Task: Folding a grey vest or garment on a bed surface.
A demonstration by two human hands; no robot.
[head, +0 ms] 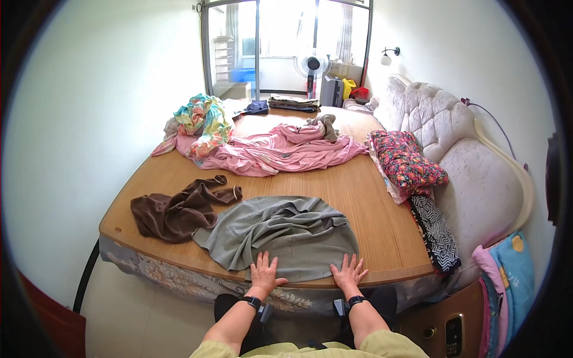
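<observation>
A grey garment [309, 253] lies spread at the near edge of the bed's bamboo mat [385, 232], its upper part rumpled in folds. My left hand [265, 274] rests flat on its near edge, fingers apart. To the right, my right hand [349, 272] presses on the garment's near right corner, fingers also spread. Neither hand grips the cloth. Beside the grey garment, on the left, a crumpled brown garment [179, 215] with light-edged cuffs touches it. Which kind of garment the grey one is, I cannot tell.
Across the mat lie a pink cloth [268, 152] and a bundled multicoloured cloth [203, 118]. Folded clothes [293, 103] sit at the far edge. Along the padded headboard [483, 179] are a floral pillow [405, 163] and a zigzag-patterned pillow [434, 232]. A safe [438, 322] stands at lower right.
</observation>
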